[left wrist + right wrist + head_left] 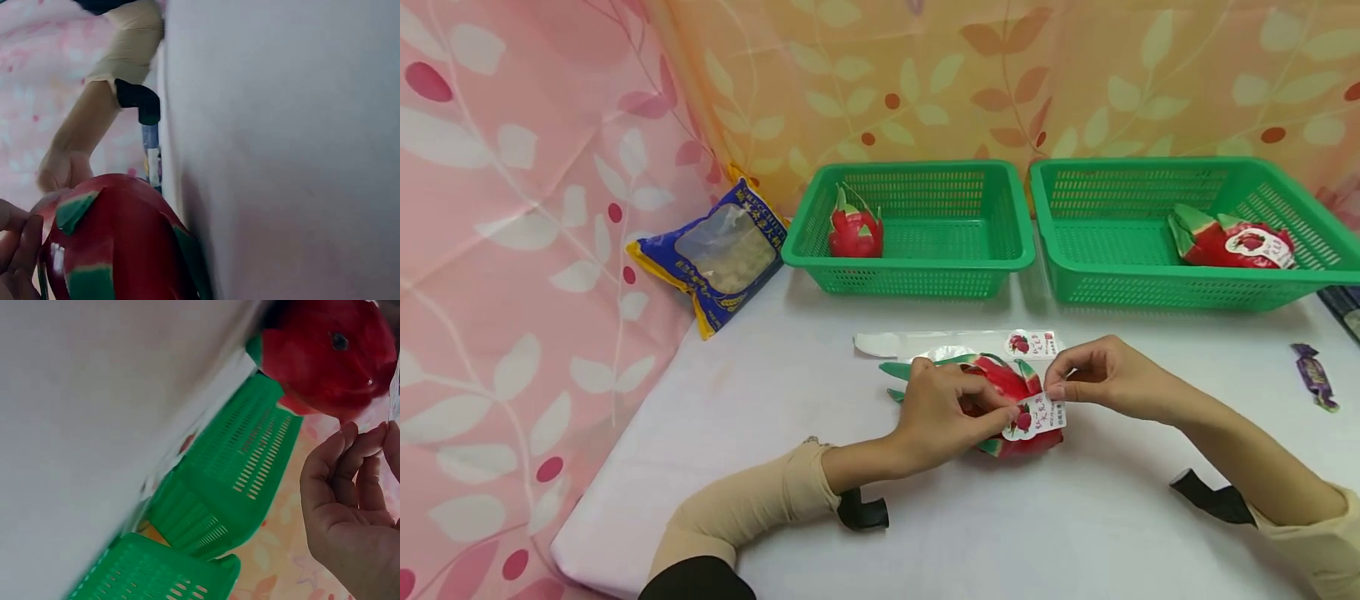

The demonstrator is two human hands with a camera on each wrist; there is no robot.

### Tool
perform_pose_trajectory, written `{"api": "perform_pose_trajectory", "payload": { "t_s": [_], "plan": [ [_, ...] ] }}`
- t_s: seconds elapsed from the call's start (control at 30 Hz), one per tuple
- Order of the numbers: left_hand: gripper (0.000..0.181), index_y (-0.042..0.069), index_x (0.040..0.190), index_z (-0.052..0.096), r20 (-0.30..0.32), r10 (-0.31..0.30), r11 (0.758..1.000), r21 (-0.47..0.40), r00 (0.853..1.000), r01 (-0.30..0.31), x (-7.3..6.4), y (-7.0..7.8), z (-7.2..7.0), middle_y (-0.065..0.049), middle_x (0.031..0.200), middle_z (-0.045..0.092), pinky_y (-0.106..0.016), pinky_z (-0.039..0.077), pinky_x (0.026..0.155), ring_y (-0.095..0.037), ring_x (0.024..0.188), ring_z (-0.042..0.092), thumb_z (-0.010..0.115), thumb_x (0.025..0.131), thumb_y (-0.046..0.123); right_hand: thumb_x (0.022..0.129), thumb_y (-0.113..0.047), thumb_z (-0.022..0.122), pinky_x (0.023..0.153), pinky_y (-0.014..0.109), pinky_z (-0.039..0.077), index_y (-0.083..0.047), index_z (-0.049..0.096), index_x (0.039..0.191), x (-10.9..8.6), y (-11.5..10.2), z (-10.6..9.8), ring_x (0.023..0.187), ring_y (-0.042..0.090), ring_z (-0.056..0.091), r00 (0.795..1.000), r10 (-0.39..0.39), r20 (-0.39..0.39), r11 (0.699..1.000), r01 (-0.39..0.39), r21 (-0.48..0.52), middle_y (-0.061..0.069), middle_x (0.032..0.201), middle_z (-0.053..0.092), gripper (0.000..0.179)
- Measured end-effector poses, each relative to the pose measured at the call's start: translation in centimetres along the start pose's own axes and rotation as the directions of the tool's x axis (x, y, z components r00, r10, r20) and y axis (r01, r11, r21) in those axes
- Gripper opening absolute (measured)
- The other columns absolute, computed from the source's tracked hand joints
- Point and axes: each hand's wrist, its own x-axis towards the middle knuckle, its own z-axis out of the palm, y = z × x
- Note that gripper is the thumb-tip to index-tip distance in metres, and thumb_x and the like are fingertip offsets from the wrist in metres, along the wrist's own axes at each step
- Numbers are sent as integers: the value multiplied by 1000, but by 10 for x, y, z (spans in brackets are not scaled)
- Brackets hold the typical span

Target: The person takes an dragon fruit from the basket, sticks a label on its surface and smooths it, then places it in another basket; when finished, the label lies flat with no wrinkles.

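Observation:
A red dragon fruit point(1011, 379) with green-tipped scales lies on the white table between the two hands. Over its near side is a white fruit sticker point(1036, 417) with a dragon fruit picture and red lettering. My left hand point(943, 412) is bent over the fruit, thumb and forefinger pinching the sticker's left end. At its other end, my right hand point(1101, 383) pinches the upper right corner between thumb and fingers. In the right wrist view the sticker point(394, 394) appears nearly edge-on beside the fruit.
Behind the fruit lies a clear strip with another sticker point(1030, 343). One green basket point(917, 279) holds a dragon fruit point(856, 233); the right basket point(1150, 292) holds a stickered one point(1198, 242). A blue bag point(722, 250) stands left, a purple-wrapped candy point(1313, 377) right.

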Motion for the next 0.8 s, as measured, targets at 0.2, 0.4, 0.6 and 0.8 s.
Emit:
{"api": "perform_pose_trajectory", "payload": {
  "t_s": [0.2, 0.4, 0.6, 0.8],
  "plan": [
    [11, 23, 64, 68, -2, 125, 964, 238, 992, -121, 1, -1, 5, 17, 53, 56, -22, 26, 68, 8, 58, 44, 73, 74, 23, 85, -2, 62, 61, 21, 46, -8, 63, 85, 1, 11, 5, 76, 6, 54, 1000, -11, 4, 999, 11, -33, -9, 82, 62, 6],
    [25, 18, 55, 52, 19, 208, 939, 277, 978, -205, 5, -6, 3, 12, 47, 45, -16, 24, 58, 6, 48, 35, 70, 73, 16, 85, -2, 62, 70, 20, 52, -8, 55, 86, 3, 13, 6, 85, 8, 57, 999, -48, -1, 997, 48, -53, 0, 84, 59, 9],
    [4, 18, 80, 69, 26, 303, 907, 300, 953, -296, 5, -8, 2, 6, 81, 57, -14, 36, 74, -4, 80, 48, 70, 76, 18, 85, 2, 60, 74, 23, 54, -6, 50, 87, 3, 15, 3, 88, 11, 59, 995, -72, -63, 997, 72, -2, 6, 91, 53, 13],
    [23, 21, 96, 74, 127, 366, 862, 326, 922, -387, 4, -10, 0, -3, 113, 60, -21, 38, 99, -13, 109, 52, 74, 77, 33, 75, 1, 72, 90, 19, 46, -16, 63, 81, 1, 16, 8, 106, 11, 38, 984, -176, -8, 984, 175, -39, 4, 101, 41, 21]
  ]
}}
